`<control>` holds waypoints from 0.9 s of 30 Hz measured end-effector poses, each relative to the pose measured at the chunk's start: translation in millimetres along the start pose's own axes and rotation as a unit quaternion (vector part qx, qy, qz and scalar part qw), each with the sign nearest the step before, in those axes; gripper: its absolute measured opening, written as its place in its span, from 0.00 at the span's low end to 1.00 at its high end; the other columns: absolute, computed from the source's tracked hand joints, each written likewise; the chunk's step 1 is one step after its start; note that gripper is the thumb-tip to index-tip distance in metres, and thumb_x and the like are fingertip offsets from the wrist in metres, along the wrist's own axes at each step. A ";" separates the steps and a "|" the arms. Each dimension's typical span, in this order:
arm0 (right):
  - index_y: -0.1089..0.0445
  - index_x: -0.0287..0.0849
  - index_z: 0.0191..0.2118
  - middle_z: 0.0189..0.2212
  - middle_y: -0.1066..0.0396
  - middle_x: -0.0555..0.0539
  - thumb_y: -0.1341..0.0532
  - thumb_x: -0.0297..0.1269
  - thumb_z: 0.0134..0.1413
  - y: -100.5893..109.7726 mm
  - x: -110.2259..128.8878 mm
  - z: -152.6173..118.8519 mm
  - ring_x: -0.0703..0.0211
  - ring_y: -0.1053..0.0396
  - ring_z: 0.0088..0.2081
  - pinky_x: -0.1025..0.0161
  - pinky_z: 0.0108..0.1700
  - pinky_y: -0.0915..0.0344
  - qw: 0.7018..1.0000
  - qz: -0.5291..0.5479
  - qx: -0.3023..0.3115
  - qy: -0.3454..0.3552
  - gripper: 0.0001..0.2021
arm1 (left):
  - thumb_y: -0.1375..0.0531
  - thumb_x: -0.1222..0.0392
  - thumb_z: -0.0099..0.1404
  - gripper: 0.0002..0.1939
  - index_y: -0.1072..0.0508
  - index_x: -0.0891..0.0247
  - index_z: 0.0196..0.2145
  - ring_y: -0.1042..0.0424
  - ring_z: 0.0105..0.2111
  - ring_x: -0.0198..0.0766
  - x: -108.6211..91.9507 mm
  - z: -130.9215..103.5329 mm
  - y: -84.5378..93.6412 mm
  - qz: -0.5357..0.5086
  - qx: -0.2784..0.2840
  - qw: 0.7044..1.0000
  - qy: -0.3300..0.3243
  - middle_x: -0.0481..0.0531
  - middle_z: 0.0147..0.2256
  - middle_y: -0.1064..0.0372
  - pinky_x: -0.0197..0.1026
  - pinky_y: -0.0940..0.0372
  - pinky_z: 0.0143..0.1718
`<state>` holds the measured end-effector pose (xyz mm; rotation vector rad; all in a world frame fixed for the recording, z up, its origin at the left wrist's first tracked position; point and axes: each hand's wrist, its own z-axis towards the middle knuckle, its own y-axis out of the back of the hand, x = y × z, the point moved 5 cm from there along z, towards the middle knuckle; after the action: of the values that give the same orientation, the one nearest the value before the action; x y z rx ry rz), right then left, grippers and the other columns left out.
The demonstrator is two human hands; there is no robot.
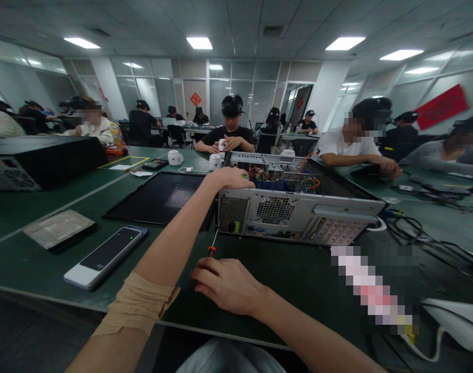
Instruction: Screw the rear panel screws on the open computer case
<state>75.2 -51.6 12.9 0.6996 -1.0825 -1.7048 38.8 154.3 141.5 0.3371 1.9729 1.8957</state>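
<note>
A silver computer case lies on its side on the green table, its open top showing cables and parts and its rear panel turned towards me. My left hand grips the top edge at the case's left corner, with some fingers hidden inside. My right hand is closed round a screwdriver with a red and black handle. The screwdriver's thin shaft points up at the lower left corner of the rear panel; whether its tip touches a screw is too small to tell.
A black side panel lies left of the case. Nearer are a hard drive and a white power bank-like device. Another computer case stands far left. Black cables tangle at right. Co-workers sit across and to the right.
</note>
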 end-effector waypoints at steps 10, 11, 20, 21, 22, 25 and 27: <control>0.34 0.40 0.46 0.43 0.26 0.45 0.40 0.50 0.63 1.2 -7.4 -1.8 0.58 0.27 0.39 0.59 0.43 0.35 0.997 0.053 -0.055 0.011 0.17 | 0.49 0.31 0.61 0.43 0.39 0.60 0.65 0.36 0.58 0.59 -0.7 -1.0 0.9 0.007 0.000 1.000 0.000 0.60 0.64 0.42 0.55 0.41 0.56; 0.34 0.40 0.46 0.44 0.26 0.44 0.39 0.51 0.62 1.1 -8.4 -1.7 0.58 0.28 0.39 0.60 0.43 0.35 0.997 0.055 -0.054 0.003 0.18 | 0.49 0.31 0.61 0.43 0.39 0.60 0.65 0.36 0.58 0.59 -0.5 -0.5 0.8 0.007 -0.002 1.000 -0.002 0.60 0.64 0.41 0.55 0.41 0.56; 0.31 0.42 0.46 0.46 0.28 0.45 0.44 0.55 0.64 -5.5 -7.7 -4.8 0.62 0.29 0.34 0.66 0.29 0.37 1.000 0.012 -0.001 0.025 0.20 | 0.49 0.30 0.61 0.43 0.38 0.60 0.65 0.36 0.57 0.58 -2.8 -2.2 1.3 0.014 0.003 1.000 -0.003 0.60 0.63 0.39 0.53 0.39 0.55; 0.31 0.42 0.47 0.46 0.28 0.45 0.45 0.54 0.65 -5.7 -6.2 -4.4 0.61 0.28 0.35 0.65 0.30 0.36 0.999 0.010 0.008 0.029 0.20 | 0.49 0.30 0.61 0.43 0.38 0.59 0.65 0.36 0.57 0.57 -2.9 -2.1 1.3 0.014 0.004 1.000 -0.004 0.59 0.63 0.39 0.52 0.39 0.55; 0.31 0.41 0.48 0.47 0.28 0.46 0.46 0.52 0.67 -5.3 -4.6 -3.8 0.61 0.28 0.35 0.65 0.30 0.35 0.999 0.007 0.014 0.031 0.19 | 0.49 0.30 0.61 0.43 0.38 0.58 0.65 0.36 0.58 0.56 -2.6 -1.8 1.2 0.015 0.004 1.000 -0.004 0.58 0.63 0.39 0.52 0.40 0.55; 0.34 0.41 0.51 0.49 0.29 0.45 0.51 0.47 0.71 -1.7 0.8 -1.7 0.62 0.27 0.35 0.64 0.30 0.35 0.999 -0.005 0.018 0.030 0.17 | 0.50 0.29 0.60 0.43 0.40 0.56 0.66 0.36 0.58 0.56 -0.8 -0.3 0.7 0.014 0.002 1.000 -0.004 0.56 0.64 0.40 0.52 0.40 0.56; 0.35 0.41 0.52 0.50 0.29 0.44 0.53 0.44 0.72 0.5 3.4 -0.8 0.62 0.28 0.34 0.64 0.29 0.35 0.999 -0.016 0.015 0.030 0.16 | 0.50 0.28 0.59 0.45 0.40 0.57 0.66 0.37 0.58 0.57 -0.1 0.1 0.4 0.011 0.004 1.000 -0.006 0.57 0.64 0.41 0.53 0.41 0.56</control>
<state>74.8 -55.1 13.1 0.7875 -1.0625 -1.6873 38.9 154.3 141.9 0.3746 1.9774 1.8948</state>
